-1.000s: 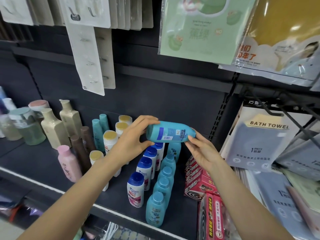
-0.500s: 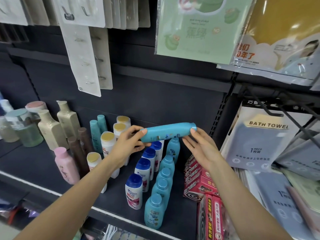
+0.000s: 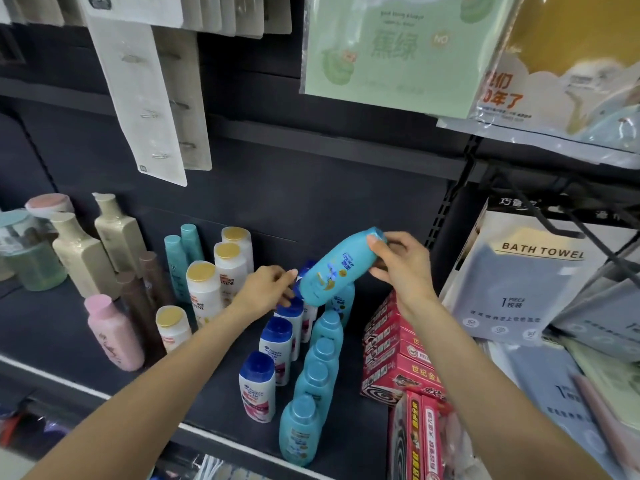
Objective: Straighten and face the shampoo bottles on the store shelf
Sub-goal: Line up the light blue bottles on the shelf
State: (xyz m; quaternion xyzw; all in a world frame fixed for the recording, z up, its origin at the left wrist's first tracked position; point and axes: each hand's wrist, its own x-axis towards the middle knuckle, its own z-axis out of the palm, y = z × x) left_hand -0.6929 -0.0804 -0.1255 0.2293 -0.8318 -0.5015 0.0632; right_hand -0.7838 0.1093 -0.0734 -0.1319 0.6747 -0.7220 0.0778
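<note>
Above dark shelf (image 3: 194,407), hands tilt bottle (image 3: 337,268).

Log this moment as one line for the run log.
right hand: holds teal bottle by cap end, tilted, above teal row | left hand: at blue-capped bottles | label facing camera

Teal shampoo bottle (image 3: 337,270) tilted, cap up-right, above teal row (image 3: 317,375)

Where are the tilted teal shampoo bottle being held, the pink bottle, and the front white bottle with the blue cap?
Tilted teal plastic shampoo bottle (image 3: 334,271), head view, on its printed label.
Pink plastic bottle (image 3: 116,336), head view, mid-body.
Front white bottle with blue cap (image 3: 257,391), head view, on its label.
</note>
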